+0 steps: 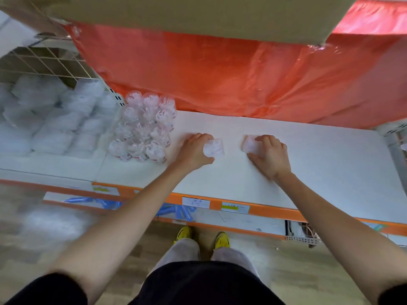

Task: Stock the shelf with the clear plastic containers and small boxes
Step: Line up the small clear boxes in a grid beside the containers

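Observation:
Over the white shelf [308,164] my left hand [193,150] grips a small clear plastic container [213,147] just above the board. My right hand [271,154] holds a second clear container [250,143], its fingers curled over it. The two hands are about a hand's width apart near the shelf's middle. A block of several identical clear containers [145,128] with red labels stands in rows at the shelf's left end, just left of my left hand.
White plastic-wrapped packs [50,124] fill the bay to the left, behind a wire grid [44,62]. An orange plastic sheet [242,73] hangs at the back under a cardboard box [198,14]. The shelf's orange front rail [264,209] carries price labels; a lower shelf holds blue items [176,211].

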`<state>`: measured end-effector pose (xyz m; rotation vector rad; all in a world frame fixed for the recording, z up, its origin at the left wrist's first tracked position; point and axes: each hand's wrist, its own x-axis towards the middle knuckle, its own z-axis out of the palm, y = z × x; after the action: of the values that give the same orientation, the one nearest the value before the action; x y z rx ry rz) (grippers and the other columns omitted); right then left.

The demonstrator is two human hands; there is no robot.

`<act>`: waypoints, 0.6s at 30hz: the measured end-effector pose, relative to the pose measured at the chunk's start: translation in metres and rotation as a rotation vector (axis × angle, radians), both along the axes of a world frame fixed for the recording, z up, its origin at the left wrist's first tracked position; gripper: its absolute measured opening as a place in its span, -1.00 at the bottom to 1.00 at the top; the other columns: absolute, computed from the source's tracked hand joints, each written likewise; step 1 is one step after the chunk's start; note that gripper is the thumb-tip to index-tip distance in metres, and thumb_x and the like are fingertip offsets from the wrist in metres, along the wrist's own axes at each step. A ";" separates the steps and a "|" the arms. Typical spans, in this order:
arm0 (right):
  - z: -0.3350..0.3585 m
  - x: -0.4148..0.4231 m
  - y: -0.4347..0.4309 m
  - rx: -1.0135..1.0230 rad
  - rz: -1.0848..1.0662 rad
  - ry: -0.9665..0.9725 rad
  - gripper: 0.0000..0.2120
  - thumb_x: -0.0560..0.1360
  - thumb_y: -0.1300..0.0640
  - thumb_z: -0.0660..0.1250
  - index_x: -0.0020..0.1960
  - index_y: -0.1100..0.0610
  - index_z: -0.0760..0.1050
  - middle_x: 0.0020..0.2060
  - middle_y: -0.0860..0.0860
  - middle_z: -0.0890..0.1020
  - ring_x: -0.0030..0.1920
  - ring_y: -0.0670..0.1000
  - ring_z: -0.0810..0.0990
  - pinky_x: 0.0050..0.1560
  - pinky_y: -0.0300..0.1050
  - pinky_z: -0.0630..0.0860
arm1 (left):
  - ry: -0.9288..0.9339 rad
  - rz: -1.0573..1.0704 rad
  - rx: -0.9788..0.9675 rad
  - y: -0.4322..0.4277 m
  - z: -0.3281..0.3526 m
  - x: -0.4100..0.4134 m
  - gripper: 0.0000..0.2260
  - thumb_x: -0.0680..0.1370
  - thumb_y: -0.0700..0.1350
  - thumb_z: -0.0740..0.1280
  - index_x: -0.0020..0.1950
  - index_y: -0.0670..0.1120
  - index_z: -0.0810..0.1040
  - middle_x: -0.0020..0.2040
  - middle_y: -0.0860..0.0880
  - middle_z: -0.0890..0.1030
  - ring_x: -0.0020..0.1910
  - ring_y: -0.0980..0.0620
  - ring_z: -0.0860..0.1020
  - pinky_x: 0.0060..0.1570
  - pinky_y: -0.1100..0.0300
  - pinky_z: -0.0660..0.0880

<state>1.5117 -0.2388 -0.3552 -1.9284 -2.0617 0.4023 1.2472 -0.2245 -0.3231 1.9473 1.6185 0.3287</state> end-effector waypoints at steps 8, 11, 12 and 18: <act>0.002 0.004 -0.005 0.000 -0.060 0.046 -0.49 0.50 -0.12 0.41 0.32 0.14 0.44 0.36 0.13 0.40 0.38 0.18 0.35 0.36 0.01 0.17 | -0.050 0.004 -0.007 -0.006 0.003 0.004 -0.45 0.37 -0.13 0.53 0.33 -0.04 0.47 0.25 -0.03 0.51 0.22 -0.07 0.46 0.25 0.04 0.38; 0.011 -0.017 -0.012 0.132 -0.133 0.199 -0.64 0.53 -0.07 0.39 0.21 0.13 0.50 0.28 0.11 0.48 0.29 0.11 0.43 0.30 0.00 0.26 | -0.088 0.014 0.026 -0.010 0.005 0.001 -0.45 0.37 -0.15 0.52 0.34 -0.04 0.48 0.24 -0.04 0.50 0.21 -0.08 0.47 0.25 0.04 0.38; 0.017 -0.029 -0.015 0.168 -0.174 0.319 -0.72 0.54 -0.03 0.39 0.14 0.13 0.53 0.17 0.07 0.55 0.17 0.04 0.51 0.20 -0.01 0.37 | -0.106 0.016 0.047 -0.012 0.006 0.000 -0.45 0.37 -0.17 0.52 0.34 -0.04 0.48 0.24 -0.04 0.50 0.21 -0.08 0.46 0.25 0.04 0.38; 0.028 -0.094 -0.017 -0.306 -0.269 0.850 -0.72 0.53 -0.07 0.39 0.13 0.09 0.55 -0.09 -0.07 0.64 -0.15 -0.12 0.58 -0.13 -0.34 0.45 | -0.205 0.024 0.051 -0.024 -0.002 -0.008 -0.43 0.35 -0.20 0.52 0.35 -0.03 0.49 0.26 -0.02 0.47 0.26 -0.06 0.45 0.30 -0.01 0.37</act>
<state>1.4180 -0.2558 -0.3270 -1.6990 -1.2256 1.2620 1.2389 -0.2481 -0.3254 1.8654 1.5150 0.5650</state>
